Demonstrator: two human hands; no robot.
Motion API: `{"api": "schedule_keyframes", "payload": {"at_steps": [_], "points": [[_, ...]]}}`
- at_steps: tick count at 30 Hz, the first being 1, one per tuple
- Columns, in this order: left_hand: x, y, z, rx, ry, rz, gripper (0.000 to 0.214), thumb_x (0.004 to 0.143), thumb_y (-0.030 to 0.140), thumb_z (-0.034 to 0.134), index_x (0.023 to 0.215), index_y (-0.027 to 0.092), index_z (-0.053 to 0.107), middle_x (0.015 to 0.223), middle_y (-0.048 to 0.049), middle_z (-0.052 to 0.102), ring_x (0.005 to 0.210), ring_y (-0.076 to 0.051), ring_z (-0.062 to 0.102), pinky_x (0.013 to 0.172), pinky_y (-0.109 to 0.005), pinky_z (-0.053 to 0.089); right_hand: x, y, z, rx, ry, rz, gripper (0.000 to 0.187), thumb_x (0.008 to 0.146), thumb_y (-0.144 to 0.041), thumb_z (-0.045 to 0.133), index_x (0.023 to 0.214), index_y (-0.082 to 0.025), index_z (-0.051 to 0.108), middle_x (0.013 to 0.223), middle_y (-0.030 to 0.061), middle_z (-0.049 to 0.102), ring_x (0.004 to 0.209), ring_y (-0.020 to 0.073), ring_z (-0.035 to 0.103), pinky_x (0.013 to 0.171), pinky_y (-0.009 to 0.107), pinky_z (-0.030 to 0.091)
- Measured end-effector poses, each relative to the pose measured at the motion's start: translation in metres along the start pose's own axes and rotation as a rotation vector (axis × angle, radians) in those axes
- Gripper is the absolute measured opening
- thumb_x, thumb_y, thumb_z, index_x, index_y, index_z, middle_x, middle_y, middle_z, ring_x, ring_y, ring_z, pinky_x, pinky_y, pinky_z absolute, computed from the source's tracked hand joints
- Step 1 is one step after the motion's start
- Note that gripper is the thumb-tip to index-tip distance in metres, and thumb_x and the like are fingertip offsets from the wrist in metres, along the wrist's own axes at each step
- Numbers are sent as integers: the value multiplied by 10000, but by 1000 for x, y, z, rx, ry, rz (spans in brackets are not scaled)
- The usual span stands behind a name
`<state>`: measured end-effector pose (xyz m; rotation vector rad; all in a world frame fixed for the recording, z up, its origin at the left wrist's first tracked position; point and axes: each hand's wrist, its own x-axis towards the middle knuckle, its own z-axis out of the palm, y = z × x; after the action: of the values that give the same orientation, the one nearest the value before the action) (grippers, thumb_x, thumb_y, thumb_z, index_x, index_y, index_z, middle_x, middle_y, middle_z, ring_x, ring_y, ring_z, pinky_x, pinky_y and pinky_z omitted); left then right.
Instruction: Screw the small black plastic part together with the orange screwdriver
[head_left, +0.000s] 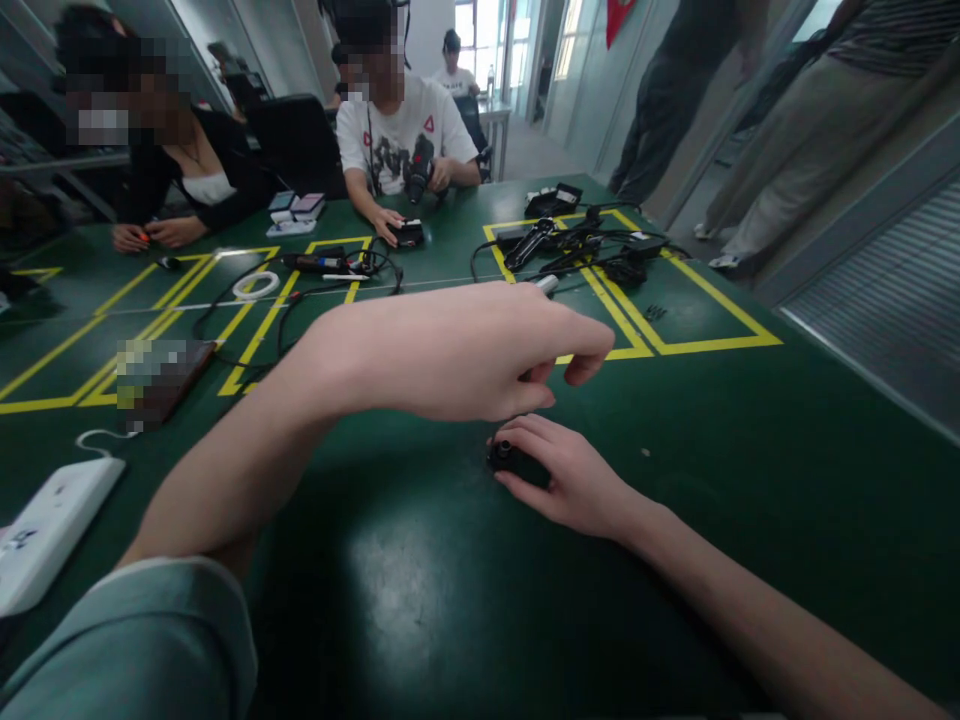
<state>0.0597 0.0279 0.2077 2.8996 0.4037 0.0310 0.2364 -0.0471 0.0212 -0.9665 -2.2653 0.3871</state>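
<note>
My left hand reaches across from the lower left and hovers just above my right hand. Its fingers are curled into a downward pinch, closed on a thin tool whose silver end pokes up behind the knuckles. My right hand rests on the green table, fingers wrapped round a small black part that it holds down on the surface. Most of that part is hidden under the fingers.
A white power strip lies at the lower left and a dark flat object beyond it. Black chargers and cables fill a yellow-taped square. Two seated people work opposite; others stand at the right.
</note>
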Motion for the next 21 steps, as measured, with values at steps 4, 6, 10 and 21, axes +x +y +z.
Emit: {"api": "schedule_keyframes", "payload": {"at_steps": [4,6,10,21], "points": [[2,7,10,-9,128,-113,246,924,104,528,1025,175,741,776,-27,713,693,-158,627,702,-279,418,2,1,1,-6,-4,0,191,926,-192,671,1114,-178,642,1083,129,752,987,276,723,867,437,636],[-1,9,12,-96,139,-163,196,933,132,544,960,166,736,739,-13,705,614,-127,601,648,-255,420,3,2,2,-6,-1,-1,197,915,-184,675,1109,-171,649,1086,134,754,999,283,724,872,446,637],[-9,13,13,-463,114,-294,151,938,240,621,882,167,741,688,8,705,463,-80,545,501,-207,381,4,4,5,11,11,9,200,913,-190,670,1112,-177,660,1099,132,754,1029,286,724,890,460,636],[-32,-2,50,-1214,455,-469,478,854,627,704,770,157,719,728,-71,711,432,-118,561,416,-235,356,6,6,6,100,-26,32,165,913,-180,647,1075,-185,681,1098,119,743,1012,255,718,900,417,612]]}}
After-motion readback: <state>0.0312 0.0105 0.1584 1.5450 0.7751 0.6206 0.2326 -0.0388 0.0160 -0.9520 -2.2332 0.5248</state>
